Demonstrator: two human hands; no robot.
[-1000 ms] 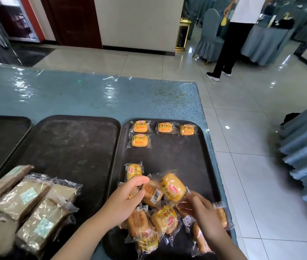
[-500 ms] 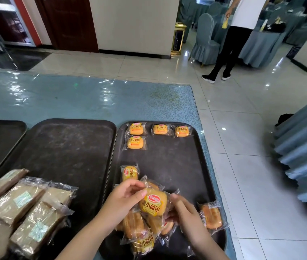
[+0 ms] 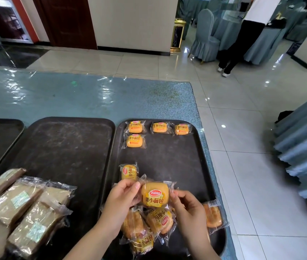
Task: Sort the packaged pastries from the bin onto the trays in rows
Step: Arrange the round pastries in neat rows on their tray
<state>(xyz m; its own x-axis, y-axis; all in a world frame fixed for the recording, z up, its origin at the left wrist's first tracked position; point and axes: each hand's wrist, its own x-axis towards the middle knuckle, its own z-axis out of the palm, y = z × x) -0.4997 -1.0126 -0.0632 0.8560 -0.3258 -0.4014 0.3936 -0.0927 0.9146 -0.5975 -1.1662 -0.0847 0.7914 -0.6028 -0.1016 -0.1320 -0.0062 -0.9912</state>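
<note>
pastry (image 3: pixel 155 194) pinched between left hand (image 3: pixel 119 198) and right hand (image 3: pixel 187 207).

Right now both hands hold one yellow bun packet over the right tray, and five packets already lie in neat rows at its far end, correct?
Not five: the head view shows four packets there. Both hands do hold one bun packet over the right tray.

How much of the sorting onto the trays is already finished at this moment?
Early stage. Done: four small buns lie in rows at the far end of the right tray. In hand: left hand and right hand hold one bun packet. Left: the loose bun pile and the brown cake packets on the middle tray.
</note>
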